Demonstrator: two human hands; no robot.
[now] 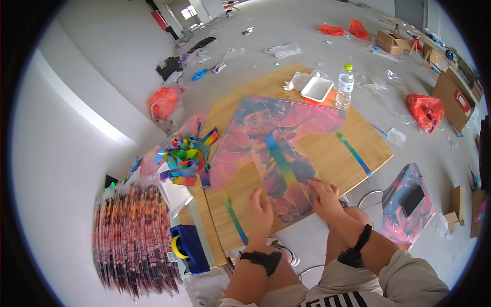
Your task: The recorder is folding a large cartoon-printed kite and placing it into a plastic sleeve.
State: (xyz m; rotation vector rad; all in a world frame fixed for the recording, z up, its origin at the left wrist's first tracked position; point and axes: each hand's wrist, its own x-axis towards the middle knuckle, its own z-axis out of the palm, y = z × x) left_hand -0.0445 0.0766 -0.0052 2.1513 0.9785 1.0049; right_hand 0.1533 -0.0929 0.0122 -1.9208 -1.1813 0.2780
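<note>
A thin printed kite with a cartoon figure on pink petals lies spread on the wooden table. Down its middle runs a blue-to-yellow ribbon strip. My right hand rests at the kite's near right edge, fingers loosely bent over it; I see nothing held. Just left of the kite's near part, my left hand hovers low over the wood, slightly blurred, its fingers partly curled and apart. Green-blue strips cross the table on both sides.
Rainbow ribbons are heaped at the table's left, above a blue tape dispenser and a stack of bagged prints. A water bottle and white tray stand at the far edge. Another printed sheet hangs right.
</note>
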